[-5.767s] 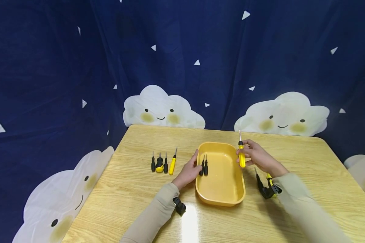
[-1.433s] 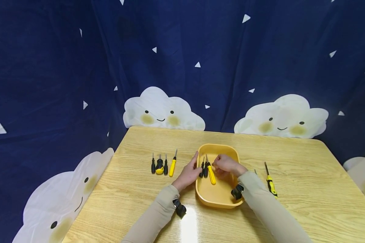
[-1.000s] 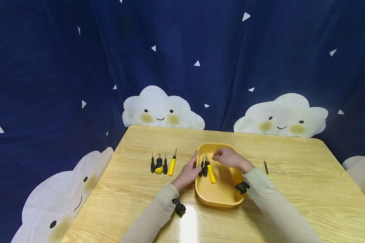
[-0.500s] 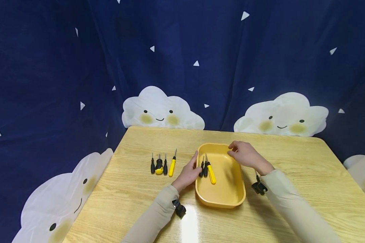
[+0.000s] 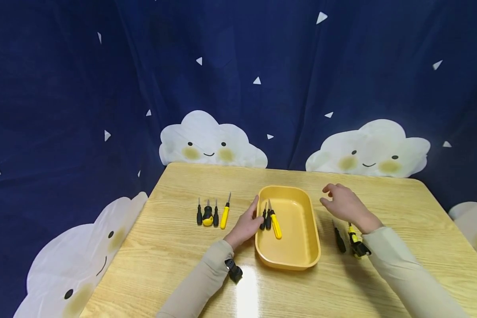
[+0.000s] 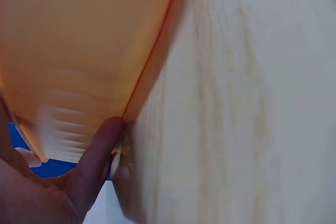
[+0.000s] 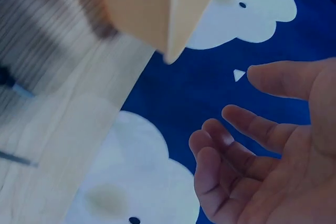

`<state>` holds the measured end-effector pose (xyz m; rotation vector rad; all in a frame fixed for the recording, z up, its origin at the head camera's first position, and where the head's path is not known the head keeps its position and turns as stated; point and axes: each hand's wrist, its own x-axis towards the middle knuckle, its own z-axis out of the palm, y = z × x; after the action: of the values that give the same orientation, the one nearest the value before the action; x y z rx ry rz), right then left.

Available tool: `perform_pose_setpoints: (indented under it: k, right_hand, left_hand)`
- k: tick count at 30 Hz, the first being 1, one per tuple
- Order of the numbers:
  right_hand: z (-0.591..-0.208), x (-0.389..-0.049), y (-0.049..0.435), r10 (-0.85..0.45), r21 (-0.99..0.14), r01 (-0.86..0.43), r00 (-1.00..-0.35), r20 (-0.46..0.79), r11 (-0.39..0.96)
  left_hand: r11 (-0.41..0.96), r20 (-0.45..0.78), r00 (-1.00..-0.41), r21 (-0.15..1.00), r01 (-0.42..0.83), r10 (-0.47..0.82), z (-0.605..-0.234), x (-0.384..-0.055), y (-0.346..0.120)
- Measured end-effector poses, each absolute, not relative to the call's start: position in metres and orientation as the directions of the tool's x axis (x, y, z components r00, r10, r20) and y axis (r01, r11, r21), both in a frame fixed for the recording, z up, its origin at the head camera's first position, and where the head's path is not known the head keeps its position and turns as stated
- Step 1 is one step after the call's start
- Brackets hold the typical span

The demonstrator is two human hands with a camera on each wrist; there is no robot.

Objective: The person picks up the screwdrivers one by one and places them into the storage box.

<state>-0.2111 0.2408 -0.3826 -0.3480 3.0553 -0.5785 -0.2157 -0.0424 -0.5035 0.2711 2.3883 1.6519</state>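
Note:
My left hand point(image 5: 244, 227) holds the left side of a yellow plastic tray point(image 5: 298, 240), thumb over the rim and fingers along the outer wall point(image 6: 100, 77). Inside the tray, near that hand, lie two small black screwdrivers point(image 5: 268, 221) and a yellow-handled screwdriver point(image 5: 276, 228) slightly slanted. Right of the tray, my right hand point(image 5: 346, 204) hovers with nothing in it, thumb apart from loosely bent fingers point(image 7: 207, 177). Just below it on the table are a black screwdriver point(image 5: 340, 242) and a yellow-and-black screwdriver point(image 5: 352, 234), the latter partly hidden by the wrist camera.
Left of the tray, a row on the wooden table point(image 5: 175, 274) has two thin black screwdrivers point(image 5: 216, 217), a stubby black-and-yellow screwdriver point(image 5: 208, 217) and a yellow screwdriver point(image 5: 225, 216). A dark blue curtain point(image 5: 286, 88) with clouds hangs behind the table's far edge.
Earlier my right hand held the yellow-handled screwdriver above the tray's right side; it now lies in the tray. The empty right hand has moved out rightward. My left hand stays on the tray.

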Motion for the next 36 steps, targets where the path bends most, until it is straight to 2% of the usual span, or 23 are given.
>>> perform_pose_setpoints:
  k: [19, 36]
  right_hand:
    - [-0.395, -0.202, 0.287, -0.177, -0.316, -0.165, -0.984, -0.009, 0.934]
    - [-0.42, -0.202, 0.323, -0.155, -0.282, -0.117, -0.981, -0.116, 0.952]
  left_hand:
    - [0.35, -0.069, -0.963, 0.937, 0.028, 0.261, -0.501, -0.214, -0.042]
    - [0.337, -0.08, -0.961, 0.941, 0.015, 0.265, -0.503, -0.215, -0.042]
